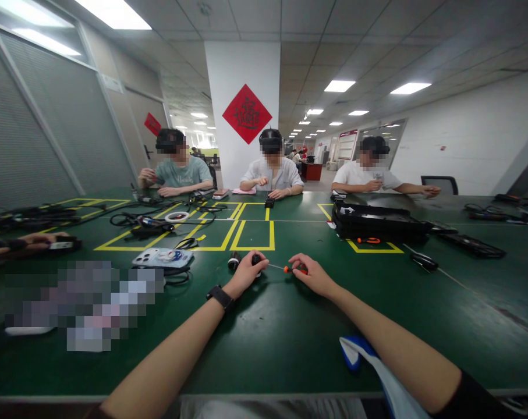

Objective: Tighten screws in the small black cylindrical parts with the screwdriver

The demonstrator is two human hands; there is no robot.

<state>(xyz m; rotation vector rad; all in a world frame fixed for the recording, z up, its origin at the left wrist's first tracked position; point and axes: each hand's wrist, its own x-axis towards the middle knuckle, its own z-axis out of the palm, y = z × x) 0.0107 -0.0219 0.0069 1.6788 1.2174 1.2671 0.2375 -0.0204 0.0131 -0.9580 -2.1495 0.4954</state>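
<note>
Over the green table, my left hand (245,273) has its fingers closed around a small black rounded part (256,259), whose exact kind I cannot make out. A screwdriver (288,269) with an orange and black handle is gripped in my right hand (312,276). Its thin metal shaft points left toward the black part; whether the tip touches it is too small to tell. Just left of my left hand stands a short black cylindrical piece (233,261). A dark watch (220,297) is strapped on my left wrist.
Phones (163,257) and blurred flat items lie to the left. Tangled black cables (145,224) spread beyond yellow tape marks. Black trays (375,220), orange-handled pliers (368,240) and another screwdriver (423,261) lie right. A blue-white cloth (353,353) is near my right forearm. Several people sit around the table.
</note>
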